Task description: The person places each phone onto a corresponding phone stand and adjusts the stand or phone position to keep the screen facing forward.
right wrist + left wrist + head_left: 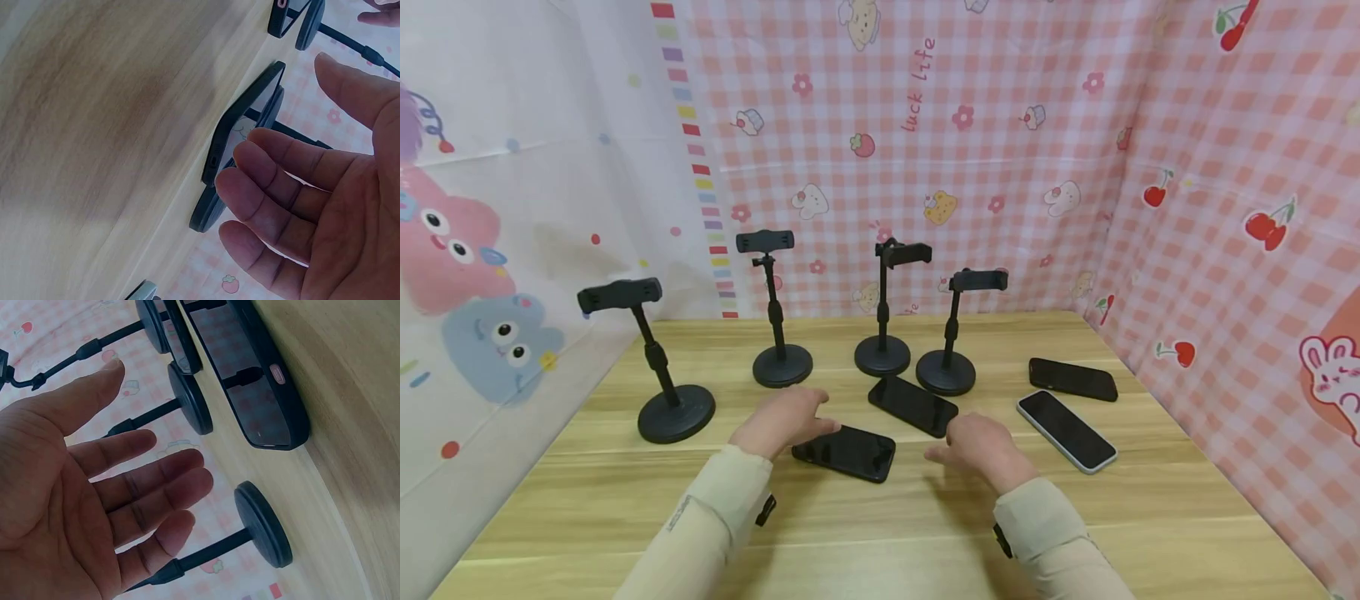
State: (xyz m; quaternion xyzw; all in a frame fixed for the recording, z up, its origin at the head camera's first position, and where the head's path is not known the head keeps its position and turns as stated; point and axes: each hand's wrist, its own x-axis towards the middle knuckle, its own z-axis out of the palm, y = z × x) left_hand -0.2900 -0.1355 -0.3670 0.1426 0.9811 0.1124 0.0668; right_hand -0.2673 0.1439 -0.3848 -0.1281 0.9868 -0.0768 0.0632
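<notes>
My left hand [786, 421] hovers at the left end of a black smartphone [853, 454] lying flat on the table. In the left wrist view its fingers [156, 487] are loosely extended, palm bare, apart from the phone's cased edge [294, 406]. Beside the right end of a second black smartphone [912, 406] is my right hand [981, 450]. Its fingers [269, 206] are slightly bent and hold nothing in the right wrist view. They overlap that phone [234, 128] there; whether they touch it I cannot tell.
Several black phone stands with round bases rise behind: far left [658, 367], centre left [777, 317], centre [883, 317] and centre right [951, 333]. A light-edged phone [1067, 431] and another black phone [1072, 379] lie at right. Patterned cloth [1000, 83] hangs around the wooden table [880, 542].
</notes>
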